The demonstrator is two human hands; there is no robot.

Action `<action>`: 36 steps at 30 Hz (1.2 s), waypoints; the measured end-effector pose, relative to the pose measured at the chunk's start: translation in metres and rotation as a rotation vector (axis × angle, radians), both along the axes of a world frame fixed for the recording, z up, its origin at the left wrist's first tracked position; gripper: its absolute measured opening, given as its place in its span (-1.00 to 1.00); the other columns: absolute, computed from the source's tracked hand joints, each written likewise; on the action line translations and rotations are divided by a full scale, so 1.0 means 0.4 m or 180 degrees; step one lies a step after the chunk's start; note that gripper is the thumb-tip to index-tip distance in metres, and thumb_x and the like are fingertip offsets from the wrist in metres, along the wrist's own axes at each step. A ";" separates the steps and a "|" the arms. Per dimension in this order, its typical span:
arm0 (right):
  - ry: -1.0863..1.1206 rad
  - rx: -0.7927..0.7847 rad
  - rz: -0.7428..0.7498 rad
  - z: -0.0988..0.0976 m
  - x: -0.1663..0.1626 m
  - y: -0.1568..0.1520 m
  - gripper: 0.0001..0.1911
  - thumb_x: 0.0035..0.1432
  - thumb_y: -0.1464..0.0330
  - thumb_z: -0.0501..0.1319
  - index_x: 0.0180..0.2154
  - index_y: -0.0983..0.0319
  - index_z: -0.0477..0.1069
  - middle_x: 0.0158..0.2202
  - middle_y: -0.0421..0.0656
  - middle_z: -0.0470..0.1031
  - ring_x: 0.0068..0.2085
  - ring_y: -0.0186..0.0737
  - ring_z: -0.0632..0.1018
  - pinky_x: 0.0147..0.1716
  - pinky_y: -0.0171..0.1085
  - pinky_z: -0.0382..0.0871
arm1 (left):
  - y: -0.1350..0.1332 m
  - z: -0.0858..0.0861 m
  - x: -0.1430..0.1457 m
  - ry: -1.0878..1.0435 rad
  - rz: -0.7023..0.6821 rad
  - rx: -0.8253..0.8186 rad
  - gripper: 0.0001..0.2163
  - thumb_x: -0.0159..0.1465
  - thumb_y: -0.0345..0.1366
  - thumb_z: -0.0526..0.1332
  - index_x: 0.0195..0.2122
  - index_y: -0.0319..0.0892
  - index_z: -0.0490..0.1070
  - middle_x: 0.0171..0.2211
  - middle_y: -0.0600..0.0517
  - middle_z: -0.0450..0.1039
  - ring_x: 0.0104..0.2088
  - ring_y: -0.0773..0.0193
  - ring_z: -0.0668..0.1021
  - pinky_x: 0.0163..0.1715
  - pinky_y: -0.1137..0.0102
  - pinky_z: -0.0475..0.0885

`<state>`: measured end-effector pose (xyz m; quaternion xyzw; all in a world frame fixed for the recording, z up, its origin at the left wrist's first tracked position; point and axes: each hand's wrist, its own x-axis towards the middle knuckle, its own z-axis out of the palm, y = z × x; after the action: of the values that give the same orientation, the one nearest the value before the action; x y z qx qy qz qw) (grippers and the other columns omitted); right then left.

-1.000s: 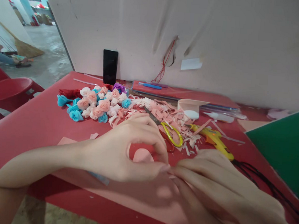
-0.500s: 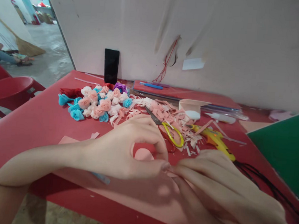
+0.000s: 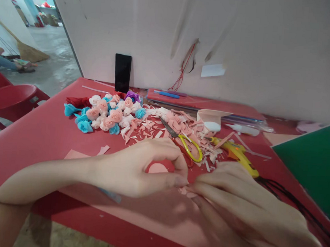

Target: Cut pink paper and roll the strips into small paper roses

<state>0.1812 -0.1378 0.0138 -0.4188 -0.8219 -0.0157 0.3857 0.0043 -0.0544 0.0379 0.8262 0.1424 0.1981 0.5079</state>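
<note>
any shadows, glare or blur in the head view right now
Head view: soft shadow on the pink paper below the left hand; bright sheen on the floor, upper left; right hand looks slightly blurred; top right corner darkened.

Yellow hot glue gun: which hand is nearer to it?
Right. The right hand is just in front of the yellow hot glue gun; the left hand is farther off, to the gun's left.

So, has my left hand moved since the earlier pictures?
Yes, slightly: your left hand has drawn back toward you, farther from the scissors, which lie where they were; more pink paper scraps now show beyond it.
</note>
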 end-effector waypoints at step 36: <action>-0.0467 0.0053 -0.0216 0.005 -0.015 -0.021 -0.84 0.08 0.55 0.09 -0.40 0.21 0.38 -0.46 -0.14 0.54 -0.48 -0.26 0.51 -0.42 -0.24 0.42 | -0.008 -0.065 0.024 -0.0960 0.0118 0.0881 -0.88 0.02 -0.55 0.16 -0.52 -0.25 0.23 -0.49 0.00 0.32 -0.40 0.35 0.37 -0.25 0.39 0.34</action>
<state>0.1754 -0.1462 0.0158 -0.4409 -0.8332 -0.0662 0.3272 0.0138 -0.0578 0.0119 0.8463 0.0512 0.3466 0.4013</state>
